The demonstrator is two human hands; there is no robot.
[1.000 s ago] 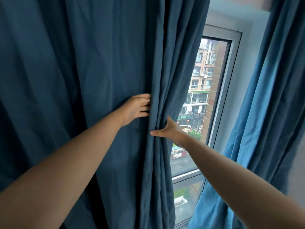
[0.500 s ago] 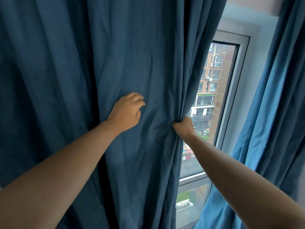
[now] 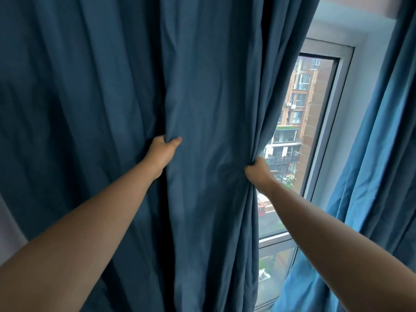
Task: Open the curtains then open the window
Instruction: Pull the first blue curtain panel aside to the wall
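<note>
A dark blue left curtain covers most of the view. My left hand grips a fold of it near the middle, fingers buried in the cloth. My right hand grips the curtain's right edge, bunched in a fist. Past that edge a narrow strip of the window shows, with a grey frame and buildings outside. A lighter blue right curtain hangs drawn back at the right. The rest of the window is hidden behind the left curtain.
A white wall reveal lies between the window frame and the right curtain. A horizontal frame bar crosses the window low down, with a lower pane beneath it. A strip of pale wall shows at the far left.
My left hand has slid left across the cloth and closed on a fold. My right hand went from reaching with fingers spread to gripping the curtain edge.
</note>
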